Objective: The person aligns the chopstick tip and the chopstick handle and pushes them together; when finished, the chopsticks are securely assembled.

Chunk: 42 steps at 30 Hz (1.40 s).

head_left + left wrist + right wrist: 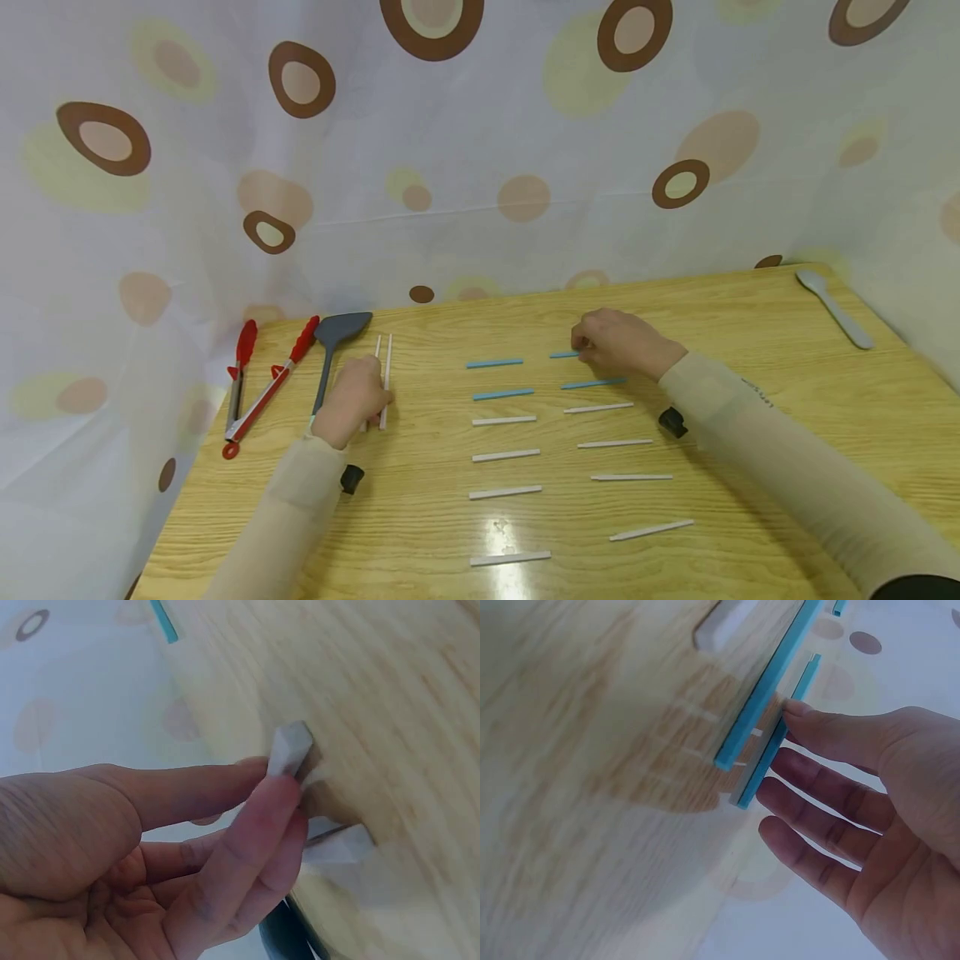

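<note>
At the left of the head view my left hand pinches a slim white stick. In the left wrist view, thumb and fingertips grip that stick near its end. A second white stick lies close beside the fingers. My right hand is at the far end of the right column and pinches a short blue stick. The thumb presses on this stick in the right wrist view, the fingers behind it. Another blue stick lies just nearer, parallel to it.
Blue sticks and white sticks lie in two columns mid-table. Red-handled tongs and a dark grey spatula lie left of my left hand. A grey spoon rests at the far right. A patterned curtain borders the table.
</note>
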Each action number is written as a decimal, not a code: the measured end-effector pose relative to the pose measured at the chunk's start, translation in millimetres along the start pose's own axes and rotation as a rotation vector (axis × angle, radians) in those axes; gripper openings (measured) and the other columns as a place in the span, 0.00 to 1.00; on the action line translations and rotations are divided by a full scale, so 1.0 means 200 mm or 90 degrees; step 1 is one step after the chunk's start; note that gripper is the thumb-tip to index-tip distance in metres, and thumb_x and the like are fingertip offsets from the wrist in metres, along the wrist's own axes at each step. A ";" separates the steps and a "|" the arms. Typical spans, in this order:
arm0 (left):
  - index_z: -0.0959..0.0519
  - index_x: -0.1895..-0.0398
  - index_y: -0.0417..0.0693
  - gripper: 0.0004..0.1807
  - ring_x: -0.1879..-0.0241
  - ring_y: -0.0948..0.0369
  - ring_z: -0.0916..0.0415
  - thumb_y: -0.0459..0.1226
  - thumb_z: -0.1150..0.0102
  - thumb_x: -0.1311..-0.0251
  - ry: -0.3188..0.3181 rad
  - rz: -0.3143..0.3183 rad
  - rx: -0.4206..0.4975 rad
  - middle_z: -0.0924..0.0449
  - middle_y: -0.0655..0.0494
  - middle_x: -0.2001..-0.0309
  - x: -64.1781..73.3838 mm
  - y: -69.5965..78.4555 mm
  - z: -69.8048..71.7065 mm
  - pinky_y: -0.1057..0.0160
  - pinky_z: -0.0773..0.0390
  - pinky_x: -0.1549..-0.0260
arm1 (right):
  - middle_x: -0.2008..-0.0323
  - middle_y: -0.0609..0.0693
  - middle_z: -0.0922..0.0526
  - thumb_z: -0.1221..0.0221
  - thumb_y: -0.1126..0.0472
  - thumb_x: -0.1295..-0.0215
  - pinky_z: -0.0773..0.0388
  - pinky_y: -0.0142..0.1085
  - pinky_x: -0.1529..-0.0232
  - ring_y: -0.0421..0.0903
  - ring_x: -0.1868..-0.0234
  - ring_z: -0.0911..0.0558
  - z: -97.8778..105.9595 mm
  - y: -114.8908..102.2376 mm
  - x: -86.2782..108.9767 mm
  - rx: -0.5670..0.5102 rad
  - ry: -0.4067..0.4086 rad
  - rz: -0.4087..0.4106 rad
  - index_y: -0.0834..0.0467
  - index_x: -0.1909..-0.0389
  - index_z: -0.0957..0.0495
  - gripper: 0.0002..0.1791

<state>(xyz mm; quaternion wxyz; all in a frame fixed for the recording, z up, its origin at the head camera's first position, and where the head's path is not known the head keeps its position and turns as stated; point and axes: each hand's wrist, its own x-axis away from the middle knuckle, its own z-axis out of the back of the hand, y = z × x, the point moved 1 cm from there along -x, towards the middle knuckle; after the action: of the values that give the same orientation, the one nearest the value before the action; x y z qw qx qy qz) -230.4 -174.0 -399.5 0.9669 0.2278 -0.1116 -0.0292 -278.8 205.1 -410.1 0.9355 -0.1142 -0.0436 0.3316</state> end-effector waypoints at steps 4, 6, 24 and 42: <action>0.27 0.78 0.37 0.13 0.90 0.56 0.27 0.30 0.34 0.40 0.026 -0.023 -0.042 0.27 0.49 0.86 0.01 0.04 0.02 0.65 0.27 0.89 | 0.63 0.48 0.17 0.33 0.66 0.37 0.19 0.42 0.61 0.48 0.61 0.18 -0.01 0.00 -0.01 0.014 0.000 0.002 0.56 0.64 0.16 0.03; 0.27 0.79 0.40 0.15 0.89 0.58 0.31 0.33 0.33 0.39 0.046 -0.035 -0.092 0.30 0.51 0.86 0.00 0.07 0.02 0.64 0.29 0.87 | 0.63 0.48 0.17 0.33 0.66 0.37 0.19 0.42 0.61 0.48 0.61 0.18 -0.01 0.00 -0.01 0.021 0.002 0.001 0.56 0.64 0.16 0.03; 0.16 0.54 0.48 0.12 0.64 0.60 0.22 0.43 0.34 0.36 0.026 -0.291 -0.130 0.19 0.56 0.62 -0.27 0.36 -0.17 0.61 0.21 0.66 | 0.70 0.46 0.25 0.34 0.67 0.37 0.23 0.37 0.70 0.43 0.71 0.24 -0.04 -0.01 -0.02 0.075 0.053 0.035 0.55 0.69 0.20 0.06; 0.17 0.61 0.52 0.03 0.66 0.63 0.27 0.40 0.37 0.33 -0.007 -0.328 -0.176 0.25 0.60 0.66 -0.33 0.42 -0.28 0.65 0.25 0.67 | 0.76 0.47 0.29 0.43 0.69 0.29 0.30 0.36 0.79 0.42 0.79 0.31 -0.02 -0.02 0.02 0.096 0.063 0.044 0.58 0.67 0.30 0.07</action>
<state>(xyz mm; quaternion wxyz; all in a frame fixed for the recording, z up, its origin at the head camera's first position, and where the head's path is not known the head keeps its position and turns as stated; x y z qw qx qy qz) -281.5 -67.6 -424.2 0.9488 0.1147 -0.0499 -0.2900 -273.1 203.3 -412.7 0.9303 -0.0612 0.0321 0.3602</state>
